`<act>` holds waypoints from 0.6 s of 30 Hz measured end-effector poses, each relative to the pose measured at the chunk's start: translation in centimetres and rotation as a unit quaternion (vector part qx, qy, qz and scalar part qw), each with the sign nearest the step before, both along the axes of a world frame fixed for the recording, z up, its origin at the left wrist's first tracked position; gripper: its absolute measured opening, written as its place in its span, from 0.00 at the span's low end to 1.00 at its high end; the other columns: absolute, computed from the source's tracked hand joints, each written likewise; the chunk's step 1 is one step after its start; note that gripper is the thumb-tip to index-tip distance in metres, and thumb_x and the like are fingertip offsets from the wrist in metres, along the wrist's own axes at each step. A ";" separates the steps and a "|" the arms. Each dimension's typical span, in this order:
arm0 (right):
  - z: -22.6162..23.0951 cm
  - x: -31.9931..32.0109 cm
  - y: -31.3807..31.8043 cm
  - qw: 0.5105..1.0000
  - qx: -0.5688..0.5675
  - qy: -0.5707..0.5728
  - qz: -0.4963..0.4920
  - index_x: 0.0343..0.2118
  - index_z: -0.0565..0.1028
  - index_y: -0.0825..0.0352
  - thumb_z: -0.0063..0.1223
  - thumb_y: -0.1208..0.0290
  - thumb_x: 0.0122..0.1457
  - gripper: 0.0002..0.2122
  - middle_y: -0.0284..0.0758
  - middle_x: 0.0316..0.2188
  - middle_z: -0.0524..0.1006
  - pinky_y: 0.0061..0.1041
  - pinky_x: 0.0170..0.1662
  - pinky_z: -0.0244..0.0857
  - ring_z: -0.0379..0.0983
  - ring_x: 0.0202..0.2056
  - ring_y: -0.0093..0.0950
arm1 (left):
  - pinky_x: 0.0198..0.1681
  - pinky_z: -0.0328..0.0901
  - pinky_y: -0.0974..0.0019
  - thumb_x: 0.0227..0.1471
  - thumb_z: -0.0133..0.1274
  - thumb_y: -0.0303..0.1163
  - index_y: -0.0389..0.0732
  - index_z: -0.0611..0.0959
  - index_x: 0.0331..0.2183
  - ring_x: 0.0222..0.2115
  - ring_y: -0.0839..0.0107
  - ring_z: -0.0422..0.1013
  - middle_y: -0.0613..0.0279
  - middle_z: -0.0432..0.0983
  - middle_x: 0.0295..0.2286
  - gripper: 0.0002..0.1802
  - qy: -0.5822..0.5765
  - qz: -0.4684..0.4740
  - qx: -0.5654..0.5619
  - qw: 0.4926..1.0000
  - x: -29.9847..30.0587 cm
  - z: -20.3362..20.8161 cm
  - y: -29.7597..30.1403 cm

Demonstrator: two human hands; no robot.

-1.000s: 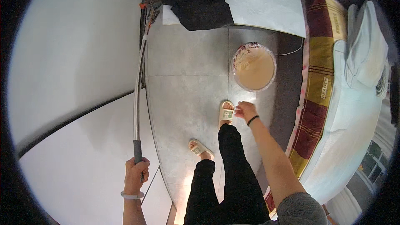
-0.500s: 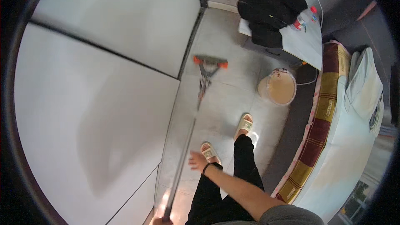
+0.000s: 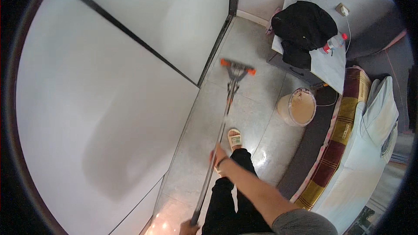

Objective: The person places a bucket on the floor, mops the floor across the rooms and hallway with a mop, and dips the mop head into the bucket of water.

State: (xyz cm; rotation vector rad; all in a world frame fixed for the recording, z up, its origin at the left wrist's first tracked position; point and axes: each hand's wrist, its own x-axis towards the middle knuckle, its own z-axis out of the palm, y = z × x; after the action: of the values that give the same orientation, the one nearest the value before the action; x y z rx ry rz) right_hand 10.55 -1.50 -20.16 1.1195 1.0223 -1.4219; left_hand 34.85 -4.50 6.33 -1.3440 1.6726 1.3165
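Note:
A squeeze mop with a grey head and orange end caps [image 3: 237, 66] rests on the tiled floor ahead of me. Its long metal pole [image 3: 206, 187] slants back toward my body. At the lower edge, my left hand [image 3: 189, 228] is closed round the dark grip at the pole's end. Farther up, about midway along the pole, my right hand [image 3: 218, 153] wraps round it, a black band on its wrist. Part of each hand's fingers is hidden. A cream bucket [image 3: 285, 109] holding cloudy beige liquid stands on the floor right of the mop.
White panels with dark frames [image 3: 109, 104] rise along the left. A bedside cabinet [image 3: 328, 73] at the far right carries black clothing [image 3: 305, 28] and a red-capped bottle [image 3: 335, 42]. A bed with a plaid edge [image 3: 324, 161] lines the right. My slippered foot [image 3: 234, 137] is beside the pole.
My right hand, open beside the pole before, has closed on it. My view has shifted, so the mop and room sit farther right. My feet have changed position in a step.

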 end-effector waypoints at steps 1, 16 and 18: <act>-3.3 -5.3 2.2 0.953 -0.002 0.225 0.204 0.05 0.61 0.62 0.36 0.53 0.45 0.21 0.35 0.04 0.60 0.29 0.09 0.52 0.57 0.07 0.30 | 0.18 0.58 0.69 0.31 0.47 0.34 0.33 0.70 0.15 0.14 0.72 0.65 0.59 0.65 0.10 0.12 -0.066 -0.083 0.030 0.994 -6.2 -3.0 -0.5; -2.4 -21.3 1.0 0.727 0.394 0.446 0.343 0.31 0.59 0.76 0.40 0.68 0.45 0.15 0.51 0.25 0.68 0.35 0.31 0.60 0.65 0.26 0.43 | 0.15 0.59 0.69 0.30 0.43 0.27 0.31 0.67 0.22 0.12 0.69 0.64 0.56 0.64 0.12 0.11 0.039 -0.123 0.074 0.989 -23.3 -4.8 -0.7; -2.1 -17.9 0.1 0.739 0.380 0.432 0.352 0.32 0.59 0.75 0.39 0.68 0.45 0.15 0.49 0.23 0.68 0.33 0.30 0.60 0.66 0.25 0.41 | 0.17 0.60 0.67 0.30 0.44 0.29 0.30 0.68 0.24 0.13 0.64 0.66 0.51 0.66 0.13 0.13 -0.015 -0.125 0.049 0.991 -18.5 -3.2 -1.1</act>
State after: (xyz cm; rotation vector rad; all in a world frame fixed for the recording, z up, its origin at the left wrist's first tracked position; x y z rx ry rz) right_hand -7.36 -1.39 -22.26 0.3632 2.5395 -0.8205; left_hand 16.34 -5.64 3.14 -1.0524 1.6716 1.2096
